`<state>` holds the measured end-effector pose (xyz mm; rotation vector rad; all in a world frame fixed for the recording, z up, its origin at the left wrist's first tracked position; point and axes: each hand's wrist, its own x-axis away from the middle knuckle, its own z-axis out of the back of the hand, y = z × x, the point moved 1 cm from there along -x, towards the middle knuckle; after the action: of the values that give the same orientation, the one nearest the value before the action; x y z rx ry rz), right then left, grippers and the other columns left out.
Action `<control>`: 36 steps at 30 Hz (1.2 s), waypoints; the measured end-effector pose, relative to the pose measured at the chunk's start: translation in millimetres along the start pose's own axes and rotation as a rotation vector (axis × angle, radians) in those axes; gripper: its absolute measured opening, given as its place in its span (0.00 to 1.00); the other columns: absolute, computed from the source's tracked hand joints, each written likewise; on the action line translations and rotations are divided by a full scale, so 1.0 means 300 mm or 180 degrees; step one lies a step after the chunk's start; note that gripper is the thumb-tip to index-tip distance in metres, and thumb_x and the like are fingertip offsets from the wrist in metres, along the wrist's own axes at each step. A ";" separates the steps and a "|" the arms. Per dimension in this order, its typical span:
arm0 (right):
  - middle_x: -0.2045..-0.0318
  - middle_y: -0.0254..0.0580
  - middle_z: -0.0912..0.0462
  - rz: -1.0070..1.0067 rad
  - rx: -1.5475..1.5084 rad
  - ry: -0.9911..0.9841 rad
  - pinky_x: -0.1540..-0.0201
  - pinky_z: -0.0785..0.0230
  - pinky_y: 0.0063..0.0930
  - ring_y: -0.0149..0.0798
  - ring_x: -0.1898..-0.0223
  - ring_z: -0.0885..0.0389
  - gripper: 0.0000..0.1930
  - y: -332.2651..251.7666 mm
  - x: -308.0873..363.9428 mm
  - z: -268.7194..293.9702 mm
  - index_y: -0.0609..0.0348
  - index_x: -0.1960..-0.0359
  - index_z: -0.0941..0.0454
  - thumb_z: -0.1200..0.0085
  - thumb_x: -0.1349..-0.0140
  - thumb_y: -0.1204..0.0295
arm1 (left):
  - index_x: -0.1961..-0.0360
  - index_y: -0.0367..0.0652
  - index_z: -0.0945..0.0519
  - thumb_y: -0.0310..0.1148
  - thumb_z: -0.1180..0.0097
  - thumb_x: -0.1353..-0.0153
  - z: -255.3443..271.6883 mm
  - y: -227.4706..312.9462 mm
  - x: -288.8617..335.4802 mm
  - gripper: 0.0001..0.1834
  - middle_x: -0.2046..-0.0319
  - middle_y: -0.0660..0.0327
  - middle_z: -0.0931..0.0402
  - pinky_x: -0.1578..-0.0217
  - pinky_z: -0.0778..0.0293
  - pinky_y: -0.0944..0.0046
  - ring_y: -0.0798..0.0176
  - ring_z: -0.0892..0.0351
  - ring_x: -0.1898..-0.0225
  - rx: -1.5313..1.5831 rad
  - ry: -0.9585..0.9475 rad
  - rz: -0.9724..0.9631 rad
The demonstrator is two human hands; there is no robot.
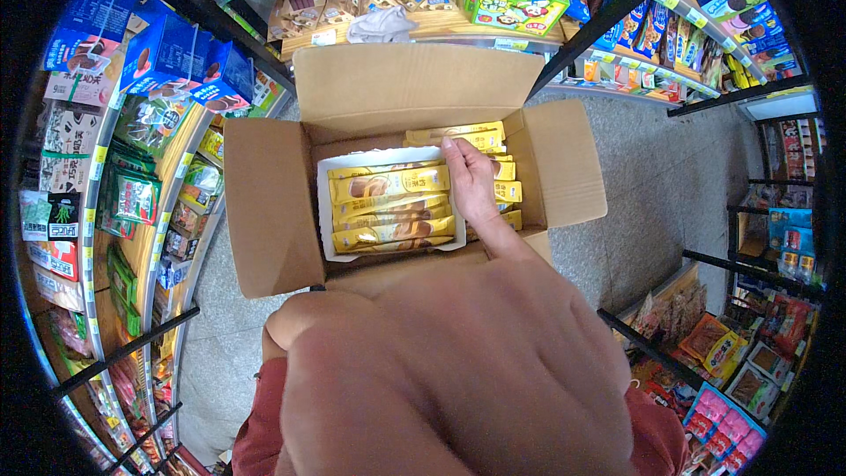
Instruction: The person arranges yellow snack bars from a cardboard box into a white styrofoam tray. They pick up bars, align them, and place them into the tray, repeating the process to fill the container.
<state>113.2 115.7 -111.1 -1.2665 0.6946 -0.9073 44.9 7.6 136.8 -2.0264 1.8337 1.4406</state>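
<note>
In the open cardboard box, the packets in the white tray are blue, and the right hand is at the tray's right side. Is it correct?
The colour is wrong: the head view shows the packets in the white tray are yellow.

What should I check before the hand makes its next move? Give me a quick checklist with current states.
1. Flaps clear of the opening: ok for the far flap, left flap and right flap, all folded outward.
2. Yellow packets lying within the white tray: ok, they lie crosswise inside its rim.
3. All packets in the tray: not ok, other yellow packets lie to its right in the box.
4. Right hand gripping the tray: cannot tell; it is at the upper right corner, fingers partly hidden.
5. Tray resting on something: cannot tell, its underside is hidden.
</note>
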 end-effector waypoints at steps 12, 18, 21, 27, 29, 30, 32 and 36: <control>0.79 0.29 0.29 0.0009 -0.0073 0.0010 0.66 0.38 0.20 0.23 0.72 0.35 0.18 0.006 0.003 0.004 0.65 0.67 0.22 0.56 0.31 0.61 | 0.78 0.45 0.26 0.34 0.52 0.42 -0.040 -0.026 -0.011 0.10 0.86 0.62 0.28 0.87 0.42 0.69 0.69 0.31 0.87 0.0354 -0.0029 -0.0264; 0.77 0.47 0.23 -0.0057 -0.0285 0.0007 0.65 0.34 0.33 0.36 0.72 0.26 0.18 0.024 -0.002 0.001 0.69 0.69 0.24 0.54 0.34 0.62 | 0.81 0.46 0.27 0.34 0.53 0.41 -0.043 0.038 -0.021 0.12 0.87 0.63 0.28 0.88 0.43 0.69 0.69 0.32 0.88 0.0450 0.0102 -0.0447; 0.75 0.48 0.22 -0.0053 0.0018 -0.0009 0.64 0.33 0.33 0.38 0.72 0.26 0.17 0.034 -0.004 0.004 0.68 0.68 0.23 0.53 0.34 0.62 | 0.82 0.46 0.27 0.35 0.53 0.41 -0.045 0.073 -0.020 0.13 0.88 0.63 0.29 0.88 0.44 0.68 0.69 0.33 0.89 0.0590 0.0271 -0.0584; 0.75 0.48 0.22 -0.0166 -0.0224 0.0062 0.64 0.33 0.31 0.39 0.72 0.26 0.17 0.040 -0.001 0.024 0.68 0.66 0.23 0.53 0.34 0.62 | 0.84 0.47 0.27 0.35 0.54 0.41 -0.075 0.125 -0.045 0.15 0.89 0.64 0.29 0.89 0.45 0.68 0.70 0.33 0.90 0.5244 0.1320 -0.0834; 0.75 0.49 0.22 -0.0152 -0.0167 -0.0011 0.64 0.33 0.31 0.39 0.72 0.27 0.17 0.013 0.004 0.012 0.68 0.66 0.23 0.53 0.34 0.61 | 0.87 0.49 0.28 0.35 0.53 0.42 -0.043 0.122 -0.025 0.16 0.90 0.65 0.29 0.89 0.47 0.69 0.70 0.34 0.91 0.2896 0.1060 -0.1276; 0.75 0.49 0.23 -0.0163 -0.0055 -0.0072 0.64 0.33 0.31 0.39 0.72 0.27 0.18 0.007 0.003 0.003 0.68 0.67 0.24 0.53 0.34 0.61 | 0.88 0.50 0.29 0.36 0.52 0.42 -0.013 0.114 -0.016 0.17 0.90 0.66 0.30 0.88 0.48 0.70 0.71 0.36 0.91 0.1591 0.0890 -0.1269; 0.76 0.49 0.23 -0.0213 0.0208 0.0034 0.65 0.34 0.31 0.39 0.72 0.27 0.17 0.051 -0.003 0.048 0.67 0.68 0.24 0.52 0.35 0.61 | 0.89 0.52 0.31 0.39 0.50 0.40 0.083 0.058 -0.024 0.19 0.90 0.69 0.33 0.86 0.50 0.71 0.74 0.40 0.90 0.0284 0.0882 -0.1187; 0.73 0.50 0.21 -0.0194 0.0015 -0.0051 0.62 0.33 0.32 0.41 0.69 0.24 0.16 0.023 -0.004 0.004 0.66 0.67 0.23 0.51 0.36 0.62 | 0.74 0.47 0.34 0.39 0.50 0.36 0.167 -0.014 -0.019 0.12 0.81 0.70 0.42 0.81 0.49 0.71 0.75 0.44 0.83 -0.0702 0.2133 -0.0907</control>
<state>114.9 117.8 -117.7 -1.2953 0.6438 -0.9470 20.0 42.5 110.0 -3.0051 1.4844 0.9888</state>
